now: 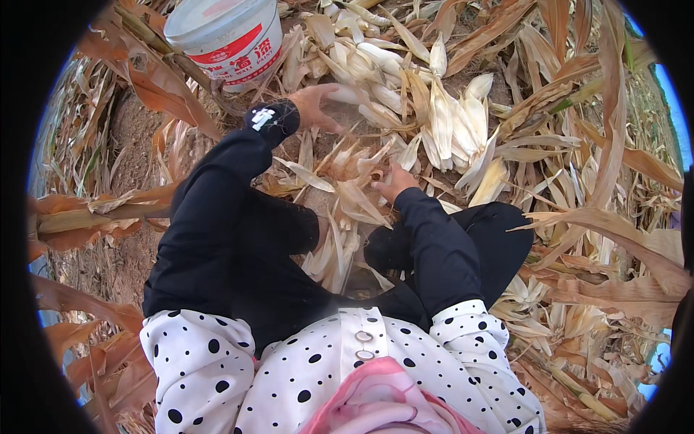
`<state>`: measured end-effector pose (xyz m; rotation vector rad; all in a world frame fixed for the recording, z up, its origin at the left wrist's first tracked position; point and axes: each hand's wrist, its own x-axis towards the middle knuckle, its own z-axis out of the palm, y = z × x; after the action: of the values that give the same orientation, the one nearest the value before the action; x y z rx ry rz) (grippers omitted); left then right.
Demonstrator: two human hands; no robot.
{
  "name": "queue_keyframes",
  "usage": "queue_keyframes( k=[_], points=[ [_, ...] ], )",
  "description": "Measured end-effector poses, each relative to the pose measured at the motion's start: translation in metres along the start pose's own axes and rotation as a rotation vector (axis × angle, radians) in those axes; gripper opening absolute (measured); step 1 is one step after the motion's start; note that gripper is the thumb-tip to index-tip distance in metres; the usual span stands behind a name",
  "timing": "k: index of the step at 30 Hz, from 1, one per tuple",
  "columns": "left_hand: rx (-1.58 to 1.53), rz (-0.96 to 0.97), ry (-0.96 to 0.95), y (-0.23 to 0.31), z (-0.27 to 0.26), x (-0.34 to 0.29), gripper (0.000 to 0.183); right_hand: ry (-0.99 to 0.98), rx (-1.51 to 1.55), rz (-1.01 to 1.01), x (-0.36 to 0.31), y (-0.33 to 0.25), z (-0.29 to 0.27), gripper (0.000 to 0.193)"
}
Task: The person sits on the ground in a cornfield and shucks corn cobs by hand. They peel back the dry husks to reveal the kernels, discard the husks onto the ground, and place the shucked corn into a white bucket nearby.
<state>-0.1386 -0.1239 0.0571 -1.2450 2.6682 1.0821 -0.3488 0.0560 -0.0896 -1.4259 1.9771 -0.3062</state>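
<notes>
I sit on the ground among dried corn stalks. My left hand (316,106), in a black sleeve, stretches forward to the near edge of a pile of pale husked corn ears (448,116); its fingers lie against one ear, and motion blur hides the grip. My right hand (394,182) is closer to me, between my knees, with its fingers curled into a bunch of dry tan husks (354,184). More loose husks (334,253) lie heaped between my legs.
A white plastic bucket (225,36) with a red label stands at the far left, just beyond my left hand. Dry brown corn leaves and stalks (607,239) surround me on all sides. Bare soil (134,137) shows on the left.
</notes>
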Motion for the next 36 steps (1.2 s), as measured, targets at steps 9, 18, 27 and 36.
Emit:
queue_keyframes(
  k=[9,18,27,36],
  points=[
    [0.216,-0.292,-0.232,-0.017,0.168,0.009,0.133,0.258,-0.008,0.380,0.005,0.007,0.014,0.095],
    [-0.015,-0.221,-0.056,-0.050,0.252,0.017,0.111,0.325,0.131,0.166,0.048,0.043,0.081,0.068],
    [-0.309,-0.336,0.085,-0.058,0.255,0.032,0.077,-0.207,-0.010,0.008,0.040,-0.001,0.042,0.038],
    [0.218,-0.362,0.147,-0.004,0.234,0.028,0.073,0.564,0.312,0.362,0.050,0.009,-0.047,0.078]
  ],
)
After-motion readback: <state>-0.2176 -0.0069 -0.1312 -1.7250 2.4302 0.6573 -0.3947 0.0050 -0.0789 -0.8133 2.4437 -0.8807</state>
